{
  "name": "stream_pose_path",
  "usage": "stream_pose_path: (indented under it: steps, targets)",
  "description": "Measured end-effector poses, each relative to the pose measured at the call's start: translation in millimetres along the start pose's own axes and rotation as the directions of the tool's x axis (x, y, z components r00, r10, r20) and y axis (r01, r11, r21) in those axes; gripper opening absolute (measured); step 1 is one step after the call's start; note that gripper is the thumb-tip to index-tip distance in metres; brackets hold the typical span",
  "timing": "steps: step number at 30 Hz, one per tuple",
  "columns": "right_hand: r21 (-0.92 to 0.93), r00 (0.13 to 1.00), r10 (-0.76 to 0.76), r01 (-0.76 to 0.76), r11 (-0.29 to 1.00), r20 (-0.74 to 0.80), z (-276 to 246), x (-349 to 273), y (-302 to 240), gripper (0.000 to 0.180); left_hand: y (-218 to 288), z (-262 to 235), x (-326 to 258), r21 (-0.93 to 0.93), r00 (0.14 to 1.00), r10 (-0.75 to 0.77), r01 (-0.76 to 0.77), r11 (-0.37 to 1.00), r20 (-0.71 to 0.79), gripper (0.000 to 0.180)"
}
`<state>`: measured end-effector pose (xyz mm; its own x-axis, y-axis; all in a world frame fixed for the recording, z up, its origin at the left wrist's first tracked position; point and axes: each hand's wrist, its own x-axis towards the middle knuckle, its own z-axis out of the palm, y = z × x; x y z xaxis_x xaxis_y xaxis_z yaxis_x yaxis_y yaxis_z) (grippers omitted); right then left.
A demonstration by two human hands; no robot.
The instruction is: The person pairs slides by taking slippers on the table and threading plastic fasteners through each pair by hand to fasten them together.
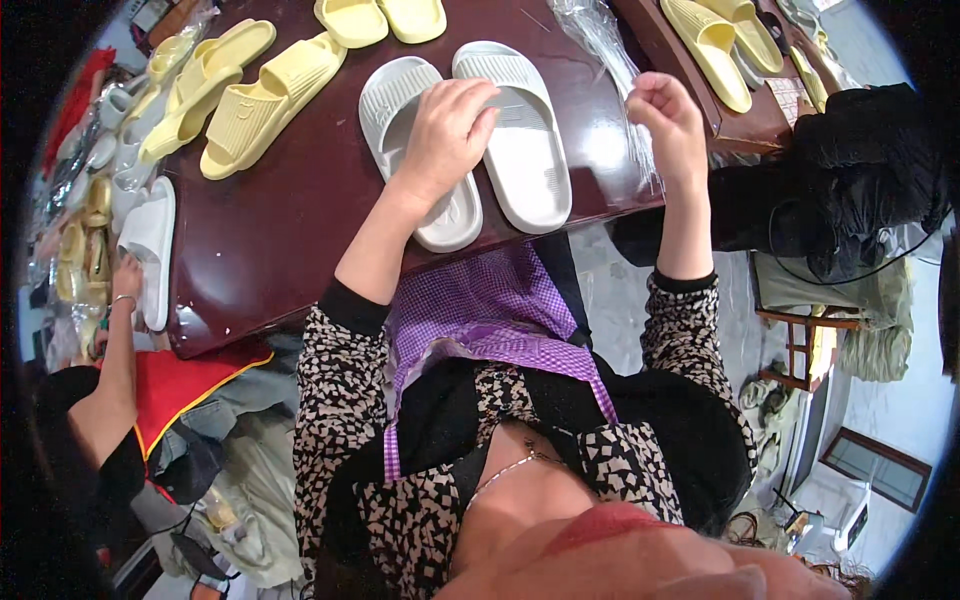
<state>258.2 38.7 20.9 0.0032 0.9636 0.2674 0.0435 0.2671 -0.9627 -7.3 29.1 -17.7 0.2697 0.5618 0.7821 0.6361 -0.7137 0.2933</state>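
Two pale grey slide slippers lie side by side on the dark red table, their toes pointing away from me. My left hand is over the left slipper, reaching toward the gap between the two straps. Its fingers are bent, with the thumb apart from them, and no held thing shows. The right slipper lies flat, just right of that hand. My right hand is raised beside a bundle of thin clear plastic strips. Its fingers are curled in to the thumb; whatever they hold is too small to make out.
Yellow slides lie at the table's left, with another yellow pair at the back. A brown box bearing yellow slides stands at the right. Another person's hand touches a white slide at the left edge.
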Motion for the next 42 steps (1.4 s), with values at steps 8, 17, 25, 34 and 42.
stream_pose_path:
  steps: [8,17,25,34,42]
  targets:
    - [-0.05,0.973,0.087,-0.078,0.996,0.214,21.9,-47.5,0.0,0.019,51.9,20.9,26.8,-0.327,0.998,0.067,-0.064,0.943,-0.002,0.019]
    - [-0.22,0.973,0.004,0.048,0.974,0.229,7.4,-83.5,-29.1,0.02,57.4,5.1,15.5,-0.416,0.975,0.077,0.016,0.909,0.207,0.014]
    - [-0.649,0.759,-0.375,0.651,0.394,0.533,6.3,-74.6,-44.7,0.019,84.6,-33.4,-16.9,-0.153,0.981,0.097,-0.071,0.986,0.167,0.01]
    - [-0.479,0.626,-0.444,0.779,0.406,0.641,47.1,-66.8,-54.4,0.023,94.1,-75.8,-56.0,-0.14,0.972,-0.079,0.112,0.984,0.223,0.01]
    - [-0.358,0.564,-0.392,0.798,0.484,0.727,61.2,-74.4,-33.2,0.025,95.8,-89.7,-100.2,-0.31,0.913,-0.259,0.357,0.881,0.316,0.009]
